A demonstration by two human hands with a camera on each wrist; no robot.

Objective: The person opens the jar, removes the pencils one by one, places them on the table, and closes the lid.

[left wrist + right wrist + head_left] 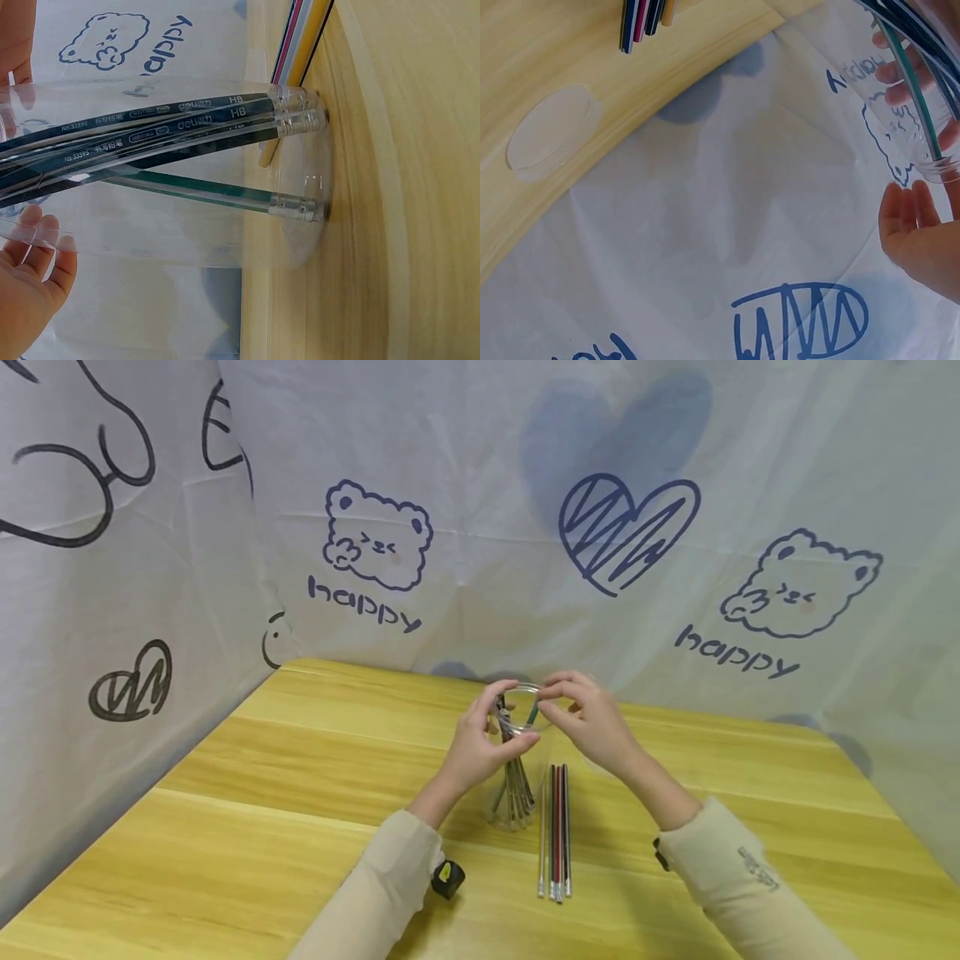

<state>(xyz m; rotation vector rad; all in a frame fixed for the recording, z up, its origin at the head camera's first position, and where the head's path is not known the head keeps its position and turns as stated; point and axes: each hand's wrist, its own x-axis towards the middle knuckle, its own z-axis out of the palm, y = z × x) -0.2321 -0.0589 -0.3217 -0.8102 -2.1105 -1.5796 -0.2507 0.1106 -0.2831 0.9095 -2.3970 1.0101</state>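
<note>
A clear plastic jar stands on the wooden table with several dark pencils leaning inside, eraser ends down. My left hand grips the jar near its rim, thumb on the near side and fingers round the far side. One green pencil leans apart from the bunch, its upper end at the right side of the mouth. There, my right hand pinches that end between thumb and forefinger; in the right wrist view its other fingers are bent beside the rim.
Several loose pencils, black, red and pale, lie side by side just right of the jar, erasers toward me. A clear round lid-like disc lies near the table's far edge. White cloth with drawings hangs behind and left of the table.
</note>
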